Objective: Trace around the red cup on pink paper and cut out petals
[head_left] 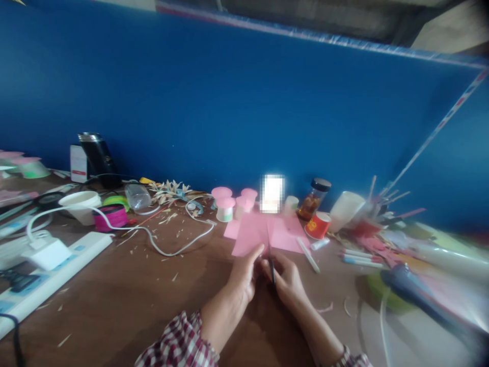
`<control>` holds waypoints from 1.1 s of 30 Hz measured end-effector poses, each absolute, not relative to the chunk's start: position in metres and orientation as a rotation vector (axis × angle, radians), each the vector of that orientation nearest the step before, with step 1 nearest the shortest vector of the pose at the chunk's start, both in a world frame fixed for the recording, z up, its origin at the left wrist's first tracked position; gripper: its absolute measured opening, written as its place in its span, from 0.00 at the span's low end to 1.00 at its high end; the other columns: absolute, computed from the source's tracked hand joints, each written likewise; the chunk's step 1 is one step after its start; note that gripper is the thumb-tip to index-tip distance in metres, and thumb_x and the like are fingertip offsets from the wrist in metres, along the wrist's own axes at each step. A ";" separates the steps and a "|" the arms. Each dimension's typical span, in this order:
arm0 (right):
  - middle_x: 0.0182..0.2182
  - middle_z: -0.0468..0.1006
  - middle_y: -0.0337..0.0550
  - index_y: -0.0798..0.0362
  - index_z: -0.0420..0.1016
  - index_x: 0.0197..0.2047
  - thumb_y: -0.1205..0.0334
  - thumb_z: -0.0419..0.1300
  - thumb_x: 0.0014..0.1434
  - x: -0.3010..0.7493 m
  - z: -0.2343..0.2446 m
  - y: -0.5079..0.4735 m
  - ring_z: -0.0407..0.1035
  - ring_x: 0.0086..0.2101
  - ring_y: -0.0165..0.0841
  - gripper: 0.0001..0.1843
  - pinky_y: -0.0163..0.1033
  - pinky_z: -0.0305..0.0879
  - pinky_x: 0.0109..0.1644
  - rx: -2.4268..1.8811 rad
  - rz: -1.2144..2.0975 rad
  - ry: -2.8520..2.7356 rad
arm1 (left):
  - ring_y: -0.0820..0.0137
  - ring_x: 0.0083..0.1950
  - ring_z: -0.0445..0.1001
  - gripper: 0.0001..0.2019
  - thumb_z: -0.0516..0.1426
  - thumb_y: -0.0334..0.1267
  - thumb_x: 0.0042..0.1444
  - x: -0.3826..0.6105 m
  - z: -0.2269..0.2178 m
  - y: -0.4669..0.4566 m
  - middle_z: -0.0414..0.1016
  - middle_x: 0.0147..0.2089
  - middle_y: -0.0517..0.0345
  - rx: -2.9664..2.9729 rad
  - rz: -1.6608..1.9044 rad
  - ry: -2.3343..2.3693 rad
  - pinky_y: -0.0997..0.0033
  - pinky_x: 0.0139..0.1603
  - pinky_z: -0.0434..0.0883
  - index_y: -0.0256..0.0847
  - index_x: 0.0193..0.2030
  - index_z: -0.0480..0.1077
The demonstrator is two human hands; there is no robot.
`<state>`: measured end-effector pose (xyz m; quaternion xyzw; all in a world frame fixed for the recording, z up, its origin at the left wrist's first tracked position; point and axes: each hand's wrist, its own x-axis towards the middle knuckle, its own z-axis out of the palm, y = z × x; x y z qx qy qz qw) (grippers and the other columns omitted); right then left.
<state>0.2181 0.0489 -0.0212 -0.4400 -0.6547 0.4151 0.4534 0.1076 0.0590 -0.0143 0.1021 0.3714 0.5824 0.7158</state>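
Observation:
A pink sheet of paper lies on the brown table just in front of my hands. My left hand pinches the paper's near edge between thumb and fingers. My right hand is closed round dark scissors, whose blades point up into the paper. More pink paper lies just behind. Both wrists show checked red and white sleeves.
Pink-lidded small cups, a jar, a red paper cup, markers and a white tube crowd the far right. A power strip, white cable, white bowl and black flask sit left. A blue partition backs the table.

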 end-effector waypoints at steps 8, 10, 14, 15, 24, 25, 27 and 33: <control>0.28 0.78 0.43 0.58 0.74 0.42 0.54 0.62 0.54 0.219 -0.021 0.047 0.70 0.28 0.34 0.17 0.33 0.64 0.30 -1.095 1.034 -1.616 | 0.72 0.23 0.71 0.09 0.63 0.36 0.44 0.107 -0.014 0.059 0.73 0.24 0.56 0.205 1.308 0.837 0.73 0.25 0.70 0.34 0.30 0.69; 0.29 0.78 0.43 0.58 0.74 0.42 0.54 0.62 0.54 0.219 -0.020 0.048 0.70 0.29 0.34 0.17 0.34 0.65 0.31 -1.094 1.036 -1.613 | 0.72 0.23 0.71 0.09 0.63 0.35 0.44 0.107 -0.013 0.059 0.72 0.24 0.56 0.206 1.308 0.832 0.73 0.24 0.70 0.34 0.30 0.69; 0.29 0.78 0.44 0.58 0.74 0.43 0.54 0.62 0.54 0.219 -0.020 0.049 0.70 0.28 0.34 0.17 0.34 0.65 0.30 -1.090 1.038 -1.617 | 0.73 0.21 0.71 0.08 0.63 0.35 0.45 0.107 -0.011 0.058 0.71 0.22 0.57 0.225 1.302 0.824 0.74 0.22 0.70 0.34 0.28 0.69; 0.29 0.78 0.44 0.58 0.74 0.43 0.54 0.62 0.54 0.220 -0.020 0.049 0.70 0.28 0.34 0.17 0.33 0.65 0.30 -1.090 1.036 -1.619 | 0.73 0.21 0.70 0.08 0.62 0.35 0.45 0.107 -0.010 0.059 0.71 0.21 0.57 0.231 1.302 0.820 0.74 0.22 0.69 0.34 0.27 0.69; 0.27 0.78 0.44 0.58 0.75 0.43 0.53 0.62 0.54 0.220 -0.022 0.049 0.69 0.26 0.33 0.18 0.33 0.65 0.28 -1.093 1.031 -1.626 | 0.72 0.21 0.71 0.08 0.62 0.36 0.45 0.106 -0.004 0.057 0.73 0.22 0.54 0.260 1.306 0.852 0.74 0.22 0.70 0.32 0.27 0.70; 0.27 0.77 0.44 0.57 0.75 0.42 0.53 0.62 0.54 0.220 -0.022 0.049 0.69 0.26 0.33 0.18 0.33 0.65 0.28 -1.097 1.033 -1.624 | 0.71 0.21 0.71 0.08 0.62 0.36 0.45 0.106 -0.004 0.057 0.73 0.23 0.54 0.261 1.311 0.857 0.73 0.22 0.70 0.32 0.27 0.70; 0.28 0.78 0.44 0.57 0.75 0.43 0.53 0.62 0.54 0.219 -0.022 0.049 0.70 0.27 0.34 0.18 0.33 0.65 0.28 -1.102 1.047 -1.617 | 0.71 0.21 0.72 0.08 0.63 0.35 0.45 0.106 -0.006 0.058 0.73 0.23 0.54 0.255 1.329 0.862 0.73 0.22 0.70 0.33 0.27 0.70; 0.31 0.78 0.45 0.57 0.74 0.43 0.53 0.62 0.54 0.219 -0.022 0.048 0.71 0.29 0.34 0.18 0.33 0.65 0.28 -1.073 1.094 -1.588 | 0.70 0.21 0.71 0.08 0.62 0.36 0.45 0.108 -0.008 0.058 0.71 0.21 0.55 0.255 1.317 0.878 0.71 0.22 0.69 0.33 0.27 0.69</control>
